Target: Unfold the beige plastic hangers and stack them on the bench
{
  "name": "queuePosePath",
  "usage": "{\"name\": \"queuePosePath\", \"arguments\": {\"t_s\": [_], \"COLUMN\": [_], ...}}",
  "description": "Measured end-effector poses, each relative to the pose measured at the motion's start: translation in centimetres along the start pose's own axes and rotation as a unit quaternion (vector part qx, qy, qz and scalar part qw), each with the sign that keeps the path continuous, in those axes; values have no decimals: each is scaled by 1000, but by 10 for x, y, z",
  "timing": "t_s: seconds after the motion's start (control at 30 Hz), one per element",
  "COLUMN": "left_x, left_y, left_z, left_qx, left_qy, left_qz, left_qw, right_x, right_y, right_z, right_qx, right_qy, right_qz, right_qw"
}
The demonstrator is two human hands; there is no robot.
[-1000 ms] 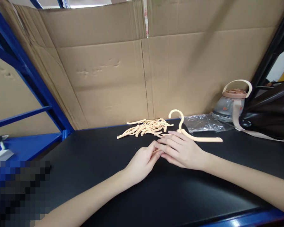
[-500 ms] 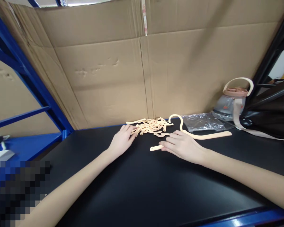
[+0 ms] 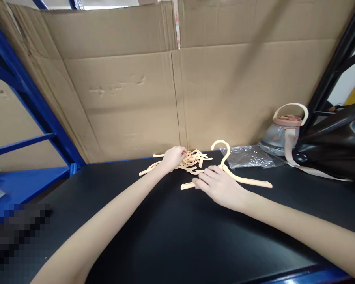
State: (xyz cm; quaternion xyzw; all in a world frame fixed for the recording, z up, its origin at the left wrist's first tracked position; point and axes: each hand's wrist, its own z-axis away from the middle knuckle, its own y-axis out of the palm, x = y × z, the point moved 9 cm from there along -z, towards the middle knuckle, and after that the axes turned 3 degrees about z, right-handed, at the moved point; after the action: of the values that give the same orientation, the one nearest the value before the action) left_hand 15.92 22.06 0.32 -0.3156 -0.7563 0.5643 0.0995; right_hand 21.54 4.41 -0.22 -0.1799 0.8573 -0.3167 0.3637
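A cream plastic clothes hanger (image 3: 251, 181) lies on the black table, its hook toward the cardboard. My right hand (image 3: 220, 187) is closed over its left arm near the centre, hiding part of that arm, whose end pokes out beyond the fingertips. At the back of the table is a tangled pile of cream hanger pieces (image 3: 195, 158). Into its left side reaches my left hand (image 3: 174, 157), its fingers curled down among the pieces. What those fingertips pinch is hidden. One long piece (image 3: 148, 169) sticks out to the left below my left wrist.
Behind the pile stands a cardboard wall (image 3: 130, 90). A clear plastic bag (image 3: 245, 156) lies right of the hook, beside a strapped bottle (image 3: 279, 136) and a black bag (image 3: 337, 138). Blue frame bars (image 3: 44, 106) rise at the left.
My left hand has moved right and deeper into the pile, its fingers curling, baring a long piece at the left. The hanger's right arm has tilted down toward me in my right hand.
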Motion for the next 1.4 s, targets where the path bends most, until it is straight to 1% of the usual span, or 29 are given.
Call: {"name": "queuePosePath", "arguments": {"t_s": [0.1,0.23,0.33,0.4,0.43,0.47,0.53,0.63,0.7,0.77,0.9,1.0,1.1,1.17,1.23,1.27,1.33,1.37,1.4], "left_x": [9,25,35,41,44,48,56,69,75,79,78,72,63,56,45,39,27,21,16], "left_y": [-7,-32,-51,-63,-67,-71,-73,-70,-64,-56,-36,-20,-7,-2,-1,-2,-8,-13,-17], "left_z": [-1,10,25,36,42,48,60,78,86,88,83,83,88,92,96,98,101,104,107], "left_qx": [-19,-79,-96,-87,-73,-51,16,118,167,202,242,262,278,279,263,244,177,139,108], "left_qy": [-30,-78,-110,-128,-138,-150,-186,-248,-278,-299,-317,-323,-337,-343,-341,-335,-312,-293,-274], "left_qz": [11,24,38,53,64,81,128,212,272,330,425,477,516,537,572,596,663,687,700], "left_qw": [999,994,989,987,986,984,974,938,906,873,813,774,736,718,698,687,657,650,650], "right_x": [1,0,0,0,0,-1,0,1,1,1,1,1,1,1,0,-1,-4,-5,-6], "right_y": [4,5,5,6,7,8,10,12,13,13,12,13,15,17,15,13,8,6,4], "right_z": [0,-1,0,0,0,1,1,1,2,2,2,1,1,1,1,2,2,2,3], "right_qx": [15,16,15,18,20,22,27,33,36,41,50,55,58,59,50,41,24,17,12], "right_qy": [-4,-5,-4,-3,-2,-1,0,-5,-5,-3,-3,-2,1,1,0,0,6,9,11], "right_qz": [-4,-7,-7,-10,-13,-16,-19,-21,-25,-29,-36,-41,-42,-43,-39,-35,-28,-26,-26], "right_qw": [1000,1000,1000,1000,1000,1000,999,999,999,999,998,998,997,997,998,999,999,999,1000]}}
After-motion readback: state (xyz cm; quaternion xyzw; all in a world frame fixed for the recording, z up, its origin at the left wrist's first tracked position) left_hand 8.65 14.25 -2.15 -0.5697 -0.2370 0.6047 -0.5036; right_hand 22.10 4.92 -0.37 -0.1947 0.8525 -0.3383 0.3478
